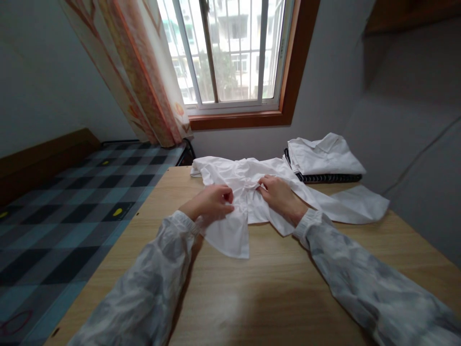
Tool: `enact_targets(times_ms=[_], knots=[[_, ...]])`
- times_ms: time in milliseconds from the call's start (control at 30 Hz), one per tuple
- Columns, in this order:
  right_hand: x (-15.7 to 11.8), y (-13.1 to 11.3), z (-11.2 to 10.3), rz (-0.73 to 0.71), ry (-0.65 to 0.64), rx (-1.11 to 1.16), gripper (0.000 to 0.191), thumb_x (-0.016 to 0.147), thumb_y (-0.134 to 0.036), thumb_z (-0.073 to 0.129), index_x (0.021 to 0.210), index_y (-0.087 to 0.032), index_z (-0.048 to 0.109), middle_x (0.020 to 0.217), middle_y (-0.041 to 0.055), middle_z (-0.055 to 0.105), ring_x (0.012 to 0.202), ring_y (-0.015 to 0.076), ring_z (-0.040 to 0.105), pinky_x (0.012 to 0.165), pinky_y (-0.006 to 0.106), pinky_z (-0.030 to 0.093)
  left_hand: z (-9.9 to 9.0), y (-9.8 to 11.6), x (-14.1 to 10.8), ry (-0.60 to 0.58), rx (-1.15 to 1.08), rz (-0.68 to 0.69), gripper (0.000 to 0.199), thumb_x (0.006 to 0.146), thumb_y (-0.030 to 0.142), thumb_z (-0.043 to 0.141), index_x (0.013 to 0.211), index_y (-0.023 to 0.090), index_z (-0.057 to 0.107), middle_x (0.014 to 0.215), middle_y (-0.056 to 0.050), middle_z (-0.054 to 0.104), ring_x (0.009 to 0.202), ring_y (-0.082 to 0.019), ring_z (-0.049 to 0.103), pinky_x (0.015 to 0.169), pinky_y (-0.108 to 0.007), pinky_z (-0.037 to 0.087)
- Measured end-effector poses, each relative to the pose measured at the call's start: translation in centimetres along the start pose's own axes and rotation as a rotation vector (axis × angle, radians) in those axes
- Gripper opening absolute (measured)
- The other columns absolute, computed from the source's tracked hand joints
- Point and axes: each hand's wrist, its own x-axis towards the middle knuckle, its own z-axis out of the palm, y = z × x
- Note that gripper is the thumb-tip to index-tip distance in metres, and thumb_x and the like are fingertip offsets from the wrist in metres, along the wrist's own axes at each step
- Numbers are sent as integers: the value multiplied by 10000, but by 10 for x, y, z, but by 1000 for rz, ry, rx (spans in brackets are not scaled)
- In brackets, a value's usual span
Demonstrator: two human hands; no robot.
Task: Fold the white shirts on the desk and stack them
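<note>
A white shirt [234, 235] lies spread and wrinkled on the wooden table [230, 293], one sleeve stretched out to the right. My right hand [279, 194] is closed on a fold of the shirt near its middle, thumb and fingers pinching the cloth. Just to the left, my left hand [212, 202] hovers over the shirt's front. Its fingers are curled, with a small gap between the thumb and forefinger, and nothing shows in it. Slight motion blur softens the left hand's lower edge.
Folded clothes stand at the table's back right: a folded white shirt [324, 154] over a dark striped piece [327, 178]. A bed with a checked cover [72, 206] adjoins the table's left edge. Behind are a window [234, 108] and a patterned curtain [133, 72].
</note>
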Motion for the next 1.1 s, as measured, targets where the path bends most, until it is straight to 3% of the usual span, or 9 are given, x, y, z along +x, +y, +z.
enact_targets(times_ms=[133, 233, 367, 500, 700, 800, 900, 1000, 1100], knots=[[1, -4, -4, 65, 80, 92, 211, 1044, -185, 604, 1216, -202, 723, 953, 83, 788, 849, 240, 708, 750, 329, 423, -3, 16, 0, 0, 130, 55, 193, 770, 144, 709, 919, 221, 804, 876, -25, 768, 786, -196, 650, 770, -307, 435], [0, -18, -17, -50, 87, 181, 163, 982, -172, 629, 1128, -199, 697, 957, 64, 773, 810, 213, 675, 725, 317, 404, 1, 26, 0, -33, 113, 24, 117, 892, 292, 717, 906, 218, 807, 819, -28, 759, 715, -190, 629, 706, -304, 398], [-5, -35, -30, -189, -152, 184, 69, 964, -276, 704, 923, -221, 696, 894, 36, 753, 754, 184, 620, 683, 312, 357, 12, 29, -1, -90, 134, -33, 383, 887, 568, 803, 744, 218, 742, 702, -24, 713, 620, -176, 554, 664, -318, 347], [-10, -34, -27, -131, -370, 100, 220, 886, -388, 847, 935, -224, 709, 912, 46, 761, 738, 191, 593, 627, 322, 302, 22, 20, 2, -105, 126, -25, 310, 824, 441, 857, 680, 223, 691, 653, -6, 673, 594, -160, 513, 645, -320, 319], [-5, -19, -25, -103, -449, 123, 125, 902, -272, 786, 823, -223, 703, 822, 29, 744, 683, 172, 572, 618, 320, 315, 29, 6, 7, -46, -166, -70, 300, 890, 465, 761, 751, 216, 667, 626, 13, 605, 561, -140, 489, 564, -287, 293], [3, -10, -26, -145, -428, 333, 123, 927, -256, 736, 820, -219, 690, 801, 14, 730, 699, 168, 599, 649, 301, 375, 25, 7, 8, 26, -315, -97, 338, 933, 525, 717, 815, 213, 656, 653, 14, 597, 584, -143, 505, 560, -273, 323], [12, 5, -21, -186, -400, 678, 180, 961, -371, 741, 881, -221, 684, 804, 1, 698, 743, 176, 620, 706, 296, 450, 16, 11, 9, 91, -414, -40, 364, 958, 550, 704, 838, 215, 633, 725, 16, 586, 671, -150, 522, 618, -273, 382], [17, 20, -12, -163, -372, 1018, 328, 936, -520, 806, 929, -222, 669, 812, -16, 650, 740, 167, 611, 712, 300, 490, 11, 13, 11, 145, -499, 28, 379, 965, 560, 706, 845, 209, 630, 799, 8, 592, 766, -161, 542, 714, -288, 438], [18, 26, -4, -102, -367, 1209, 423, 854, -566, 900, 954, -218, 680, 842, -19, 660, 736, 154, 619, 710, 298, 515, 18, 13, 15, 207, -598, -3, 411, 958, 598, 725, 877, 205, 636, 792, 12, 580, 743, -152, 517, 679, -280, 413]])
